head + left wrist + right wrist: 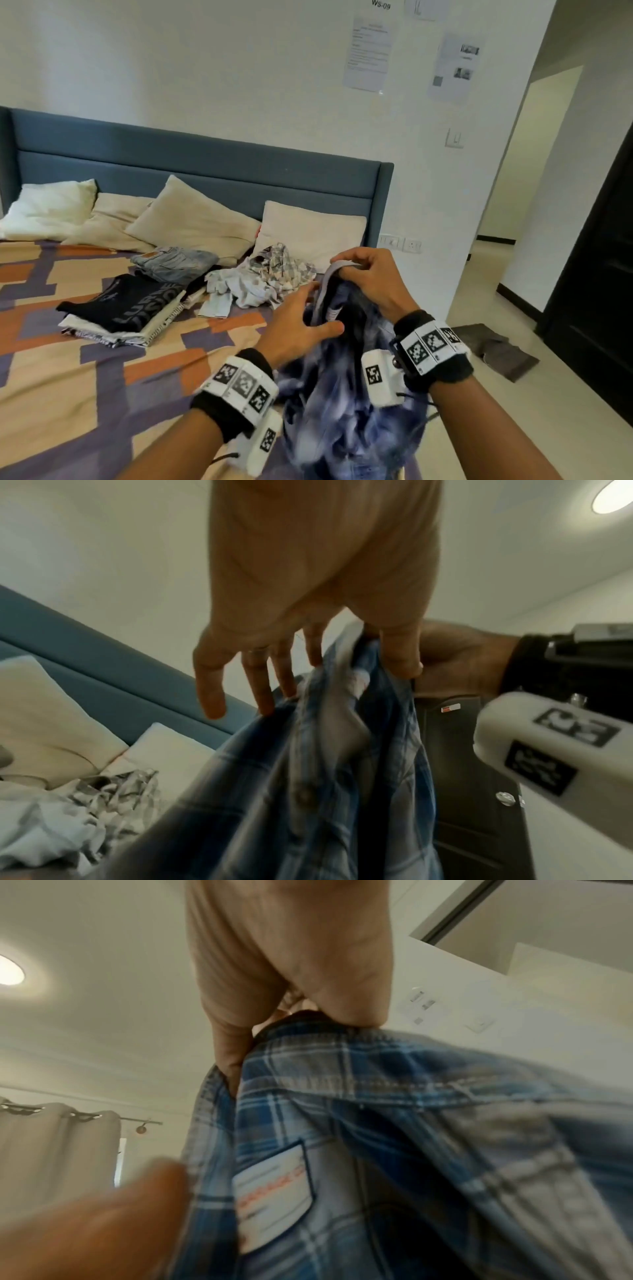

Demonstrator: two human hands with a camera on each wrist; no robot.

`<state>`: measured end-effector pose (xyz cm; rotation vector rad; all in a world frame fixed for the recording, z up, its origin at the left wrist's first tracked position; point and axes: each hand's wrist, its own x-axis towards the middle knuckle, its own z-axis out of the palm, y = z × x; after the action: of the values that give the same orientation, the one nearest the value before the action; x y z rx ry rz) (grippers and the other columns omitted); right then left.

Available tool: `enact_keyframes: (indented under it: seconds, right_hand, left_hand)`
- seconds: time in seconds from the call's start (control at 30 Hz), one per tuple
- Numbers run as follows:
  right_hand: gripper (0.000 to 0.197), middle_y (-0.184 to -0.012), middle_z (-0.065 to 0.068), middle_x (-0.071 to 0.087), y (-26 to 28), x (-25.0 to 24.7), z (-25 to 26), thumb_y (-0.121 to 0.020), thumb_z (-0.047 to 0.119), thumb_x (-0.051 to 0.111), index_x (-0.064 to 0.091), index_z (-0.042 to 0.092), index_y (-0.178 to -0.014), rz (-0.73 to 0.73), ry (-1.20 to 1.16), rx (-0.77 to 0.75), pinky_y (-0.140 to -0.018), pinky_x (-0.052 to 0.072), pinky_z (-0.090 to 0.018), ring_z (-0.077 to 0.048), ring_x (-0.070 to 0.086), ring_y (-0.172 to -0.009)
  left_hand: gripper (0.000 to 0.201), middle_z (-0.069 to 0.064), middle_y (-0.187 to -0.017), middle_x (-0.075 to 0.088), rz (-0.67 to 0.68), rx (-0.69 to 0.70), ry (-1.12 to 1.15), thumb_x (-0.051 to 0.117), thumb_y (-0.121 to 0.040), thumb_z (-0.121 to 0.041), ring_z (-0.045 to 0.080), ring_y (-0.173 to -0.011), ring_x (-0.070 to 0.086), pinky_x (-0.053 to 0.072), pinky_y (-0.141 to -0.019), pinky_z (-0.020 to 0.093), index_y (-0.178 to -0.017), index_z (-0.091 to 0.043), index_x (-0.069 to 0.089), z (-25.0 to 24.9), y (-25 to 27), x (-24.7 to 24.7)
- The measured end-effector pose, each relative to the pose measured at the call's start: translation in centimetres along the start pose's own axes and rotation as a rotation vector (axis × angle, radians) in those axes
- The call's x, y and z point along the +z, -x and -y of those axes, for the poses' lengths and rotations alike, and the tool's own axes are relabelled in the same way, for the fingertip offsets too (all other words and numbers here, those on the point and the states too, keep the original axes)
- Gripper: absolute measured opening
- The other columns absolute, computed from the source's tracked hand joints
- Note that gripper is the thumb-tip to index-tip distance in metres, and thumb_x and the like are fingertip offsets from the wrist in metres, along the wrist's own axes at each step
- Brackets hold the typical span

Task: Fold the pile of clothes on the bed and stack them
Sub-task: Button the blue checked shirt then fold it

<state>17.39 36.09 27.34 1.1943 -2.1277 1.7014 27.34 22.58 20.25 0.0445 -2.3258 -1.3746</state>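
Collar (337,265) sits pinched in your right hand (368,281), so slide your open left hand (298,325) down the blue plaid shirt (342,404) below that grip to find a shoulder

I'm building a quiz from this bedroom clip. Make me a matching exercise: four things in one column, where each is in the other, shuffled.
Things:
1. blue plaid button shirt
2. folded black printed T-shirt
3. folded pale blue jeans
4. grey cloth

Places:
A. on the floor beside the bed
B. top of the nearer folded stack
C. held up at the collar by the right hand
D. folded near the pillows

Pairs: 1-C, 2-B, 3-D, 4-A
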Motion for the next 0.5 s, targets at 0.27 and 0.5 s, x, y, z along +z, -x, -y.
enact_keyframes:
  seconds: [0.27, 0.5]
  right_hand:
    - [0.039, -0.091, 0.004, 0.075, 2.2, -4.2, -1.1, -0.067, 0.013, 0.089, 0.074, 0.016, -0.102, 0.227, 0.145, 0.04, -0.083, 0.055, -0.022, -0.006, 0.068, -0.085]
    - [0.028, -0.105, -0.01, 0.069, 2.4, -3.9, -7.4, -0.08, 0.031, 0.073, 0.067, 0.025, -0.108, 0.384, 1.0, 0.176, -0.073, 0.043, -0.031, -0.031, 0.063, -0.098]
  left_hand:
    - [0.017, -0.006, -0.063, 0.061, -0.136, 0.113, -0.068, 0.073, -0.085, -0.025, 0.008, -0.062, 0.056, 0.041, -0.061, 0.026, -0.071, -0.025, 0.064, -0.2, -1.4, 0.0]
    - [0.022, 0.008, -0.07, 0.069, -0.4, 0.116, -0.197, 0.07, -0.088, -0.024, 0.024, -0.069, 0.063, 0.046, -0.064, 0.032, -0.073, -0.008, 0.071, 0.3, -0.9, -4.4]
